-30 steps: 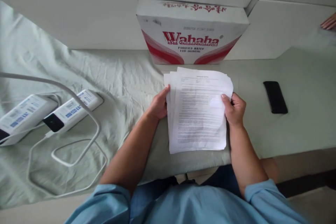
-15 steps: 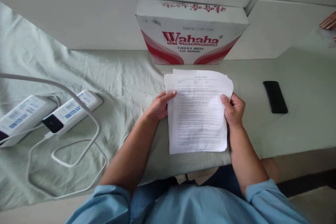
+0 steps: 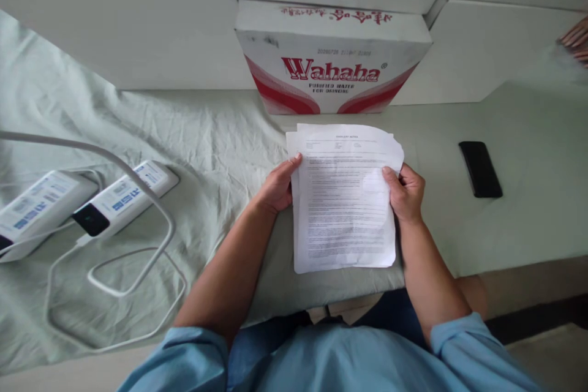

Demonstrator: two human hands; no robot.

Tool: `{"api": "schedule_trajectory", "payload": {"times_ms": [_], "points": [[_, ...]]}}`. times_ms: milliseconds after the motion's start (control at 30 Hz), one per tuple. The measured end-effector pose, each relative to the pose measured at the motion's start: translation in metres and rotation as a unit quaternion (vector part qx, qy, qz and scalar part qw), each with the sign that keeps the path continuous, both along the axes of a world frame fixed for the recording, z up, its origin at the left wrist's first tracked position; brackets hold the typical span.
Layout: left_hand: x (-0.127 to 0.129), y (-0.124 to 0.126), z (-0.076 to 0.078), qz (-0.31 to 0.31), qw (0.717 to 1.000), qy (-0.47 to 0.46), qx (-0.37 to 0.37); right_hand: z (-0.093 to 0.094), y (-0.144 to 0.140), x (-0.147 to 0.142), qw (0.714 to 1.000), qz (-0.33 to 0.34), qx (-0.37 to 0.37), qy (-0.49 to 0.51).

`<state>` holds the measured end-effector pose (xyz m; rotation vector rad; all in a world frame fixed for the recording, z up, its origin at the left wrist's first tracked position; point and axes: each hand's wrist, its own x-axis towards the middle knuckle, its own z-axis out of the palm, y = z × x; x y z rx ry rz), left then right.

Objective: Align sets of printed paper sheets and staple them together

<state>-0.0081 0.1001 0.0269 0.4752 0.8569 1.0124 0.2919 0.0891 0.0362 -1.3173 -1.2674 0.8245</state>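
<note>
A few loosely stacked sheets of printed paper (image 3: 346,208) are held up in front of me over the front part of the table. My left hand (image 3: 279,185) pinches their left edge, thumb on top and fingers underneath. On the opposite side, my right hand (image 3: 407,191) grips the right edge with the thumb on the printed face. The top sheet lies a little askew, so a lower sheet shows along the left side. Its upper right corner curls. My fingers behind the paper are hidden.
A Wahaha water carton (image 3: 331,73) stands behind the papers against white boxes (image 3: 184,30). To the right lies a black phone (image 3: 480,169). White power banks (image 3: 133,193) with a looping white cable (image 3: 168,220) rest at left. Another person's hand (image 3: 576,37) shows at the far right.
The top sheet has shifted slightly to the left against the one beneath it, with both hands still on the papers. The other person's hand has moved slightly. The view has tilted very little.
</note>
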Motion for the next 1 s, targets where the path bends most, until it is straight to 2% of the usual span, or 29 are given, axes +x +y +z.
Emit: {"api": "schedule_trajectory", "payload": {"times_ms": [200,367,500,600,800,1000], "points": [[0.000,0.001,-0.005,0.017,1.000,-0.001,-0.003,-0.002,0.001,-0.002,0.999,-0.014,0.005,-0.034],[0.002,0.002,-0.008,0.063,0.998,0.010,-0.003,-0.006,0.010,0.004,0.991,-0.116,0.025,-0.064],[0.003,0.002,-0.009,0.077,0.997,0.012,0.001,-0.005,0.019,0.013,0.985,-0.169,0.028,0.009],[0.002,0.003,-0.009,0.066,0.998,0.007,0.007,-0.002,0.020,0.014,0.986,-0.155,0.015,0.055],[0.003,0.001,-0.009,0.034,0.999,-0.009,0.020,0.001,0.011,0.001,0.996,-0.087,-0.002,0.001],[0.005,0.000,-0.006,0.042,0.999,0.005,0.011,0.001,0.007,-0.006,0.998,-0.065,-0.008,0.009]]}}
